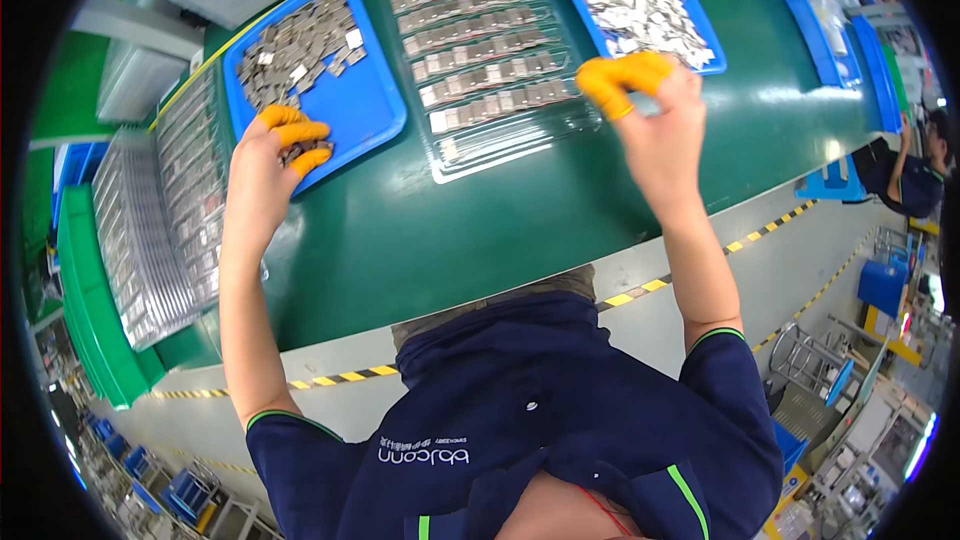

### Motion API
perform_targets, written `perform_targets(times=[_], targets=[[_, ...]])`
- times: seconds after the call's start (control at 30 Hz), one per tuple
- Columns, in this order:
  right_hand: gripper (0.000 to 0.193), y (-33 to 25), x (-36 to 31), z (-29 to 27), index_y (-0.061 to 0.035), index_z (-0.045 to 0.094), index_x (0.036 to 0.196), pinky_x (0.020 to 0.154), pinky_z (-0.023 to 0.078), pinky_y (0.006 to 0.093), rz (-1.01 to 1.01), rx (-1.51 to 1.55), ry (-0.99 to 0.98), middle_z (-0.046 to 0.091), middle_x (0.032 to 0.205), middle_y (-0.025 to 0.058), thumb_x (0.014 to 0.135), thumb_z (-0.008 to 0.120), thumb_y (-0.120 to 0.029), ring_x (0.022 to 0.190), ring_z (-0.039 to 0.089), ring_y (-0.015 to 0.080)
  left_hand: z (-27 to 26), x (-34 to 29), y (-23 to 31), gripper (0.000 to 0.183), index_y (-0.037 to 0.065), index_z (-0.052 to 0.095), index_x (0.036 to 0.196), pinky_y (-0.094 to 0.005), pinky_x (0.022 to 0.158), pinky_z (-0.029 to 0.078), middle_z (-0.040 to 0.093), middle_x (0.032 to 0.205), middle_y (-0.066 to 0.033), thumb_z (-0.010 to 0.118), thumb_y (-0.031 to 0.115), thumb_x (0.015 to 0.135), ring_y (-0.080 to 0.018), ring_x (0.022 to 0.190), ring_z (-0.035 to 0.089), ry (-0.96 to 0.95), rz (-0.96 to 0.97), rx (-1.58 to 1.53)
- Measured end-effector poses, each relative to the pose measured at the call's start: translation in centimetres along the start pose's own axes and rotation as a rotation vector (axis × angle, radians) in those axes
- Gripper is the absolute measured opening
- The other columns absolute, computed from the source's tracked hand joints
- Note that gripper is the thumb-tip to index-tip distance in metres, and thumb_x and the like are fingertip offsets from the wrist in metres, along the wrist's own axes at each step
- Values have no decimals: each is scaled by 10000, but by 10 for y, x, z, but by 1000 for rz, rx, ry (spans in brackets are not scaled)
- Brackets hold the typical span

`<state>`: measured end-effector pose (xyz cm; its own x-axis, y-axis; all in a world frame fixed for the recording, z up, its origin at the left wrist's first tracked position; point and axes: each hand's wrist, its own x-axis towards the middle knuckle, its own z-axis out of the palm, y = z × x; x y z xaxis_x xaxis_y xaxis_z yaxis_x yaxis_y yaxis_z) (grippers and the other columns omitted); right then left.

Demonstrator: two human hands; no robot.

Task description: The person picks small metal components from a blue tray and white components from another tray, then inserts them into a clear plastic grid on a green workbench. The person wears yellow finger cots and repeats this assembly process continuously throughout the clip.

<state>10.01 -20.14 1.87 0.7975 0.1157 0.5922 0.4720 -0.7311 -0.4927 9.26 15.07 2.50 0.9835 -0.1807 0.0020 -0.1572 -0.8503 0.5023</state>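
Note:
My left hand (262, 172), with orange finger cots, is closed around several small dark metal pieces (298, 151) at the near left edge of a blue tray (362, 116). Flat grey metal pieces (300, 48) lie heaped in that tray. My right hand (662, 135), also in orange cots, is slightly blurred. Its thumb and fingers curl toward each other, and what they hold, if anything, I cannot make out. Beside it on the left is a clear plastic tray (490, 152) with rows of grey and whitish pieces. Past the right hand is a blue bin (712, 52) full of small white parts (640, 2).
Stacked clear trays (140, 230) and a green bin (85, 290) stand at the left of the green table (400, 270). More blue bins (815, 20) are at the far right. Another person (915, 170) sits beyond the table's right end.

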Motion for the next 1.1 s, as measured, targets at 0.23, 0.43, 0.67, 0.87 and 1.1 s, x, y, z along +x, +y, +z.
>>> perform_targets(times=[0.23,0.43,0.67,0.87,1.1], targets=[[281,79,44,-21,-47,688,987,683,473,349,258,-5,29,646,847,143,739,727,-172,736,597,263,6,-2,15,162,-14,667,916,-262,700,506,670,965,-107,675,-16,754,-161,800,643,228,-89,-254],[236,73,47,-1,-41,694,931,705,462,376,209,-321,-265,661,874,160,715,715,-134,797,614,307,11,-32,31,227,-47,610,1043,-261,681,520,665,969,-155,639,-14,821,-217,853,667,343,-159,-858],[138,92,42,4,-34,670,890,693,479,376,135,-376,-108,666,853,156,771,668,-103,775,637,298,50,-55,51,343,-3,537,1200,-173,644,465,607,1138,-155,603,51,868,-167,951,640,486,-310,-1658],[220,89,52,-6,-64,607,1045,679,507,320,320,-87,187,678,870,120,844,641,-146,754,662,228,65,-54,66,311,27,574,1166,-199,597,490,635,1067,-162,621,52,859,-191,865,663,299,-109,-1863],[262,84,46,-9,-21,675,1038,709,494,239,399,413,86,687,909,73,789,699,-100,809,640,112,76,-44,90,312,-20,585,1125,-262,777,544,630,1065,-157,652,16,823,-226,924,645,434,-263,-1782]])
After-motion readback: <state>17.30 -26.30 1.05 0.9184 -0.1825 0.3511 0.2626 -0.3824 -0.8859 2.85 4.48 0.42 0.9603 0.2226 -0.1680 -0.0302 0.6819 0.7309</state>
